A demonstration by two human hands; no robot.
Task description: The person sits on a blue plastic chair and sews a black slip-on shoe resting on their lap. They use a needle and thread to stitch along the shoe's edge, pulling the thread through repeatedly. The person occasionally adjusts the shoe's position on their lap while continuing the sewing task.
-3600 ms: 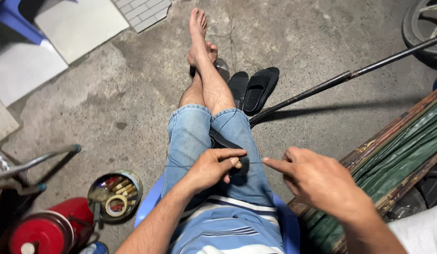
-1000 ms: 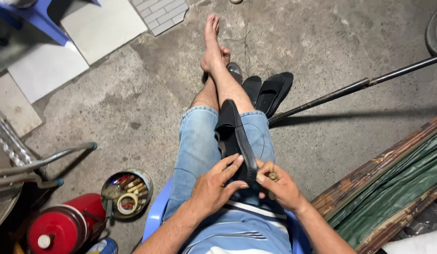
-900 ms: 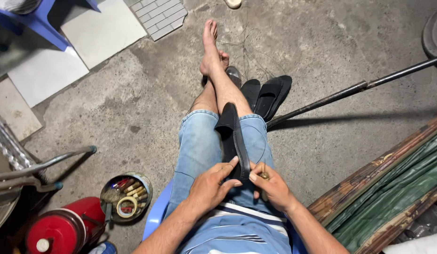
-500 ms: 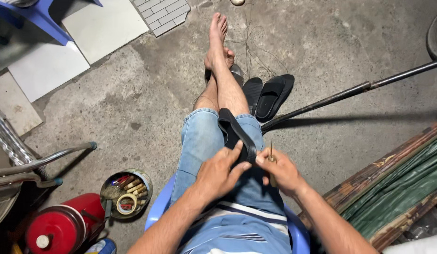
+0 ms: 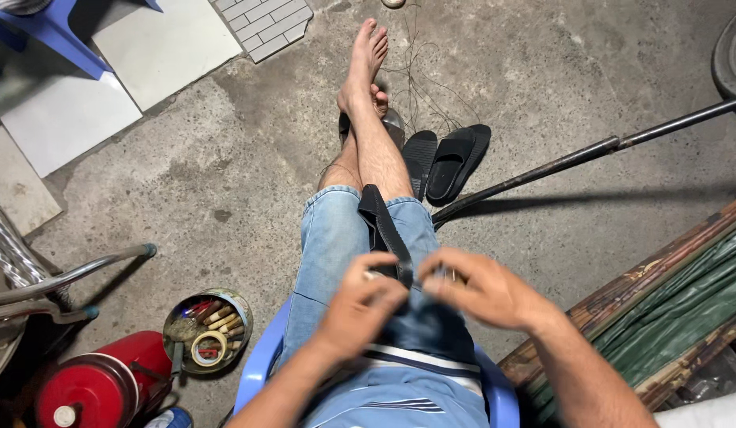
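— What are the hands doing?

— Both meet over the lap. The left hand (image 5: 358, 303) has its fingers curled onto the near end of a black strap (image 5: 386, 234), pinching it. The right hand (image 5: 483, 287) is bunched just beside it, fingertips drawn together at the same end of the strap; both are blurred, so I cannot tell whether the right one grips the strap itself or something small and thin.

— And the strap?

— Flat, matte, dark, like rubber or webbing. It runs from the hands along the thigh to the knee, lying on faded blue denim shorts (image 5: 344, 246).

— What is the person sitting on?

— A blue plastic chair (image 5: 261, 368), smooth, with rounded arms. The bare legs are crossed and stretch out over rough, stained concrete floor (image 5: 225, 166).

— Any containers?

— A round metal tin (image 5: 206, 329) on the floor left of the chair, holding a roll of tape, short stubby sticks and small odds. Near it stands a red cylinder (image 5: 98, 388) with a metal cap.

— Farther out?

— A pair of black sandals (image 5: 447, 162) by the shin, and a long dark metal rod (image 5: 590, 150) lying slantwise just beside them.
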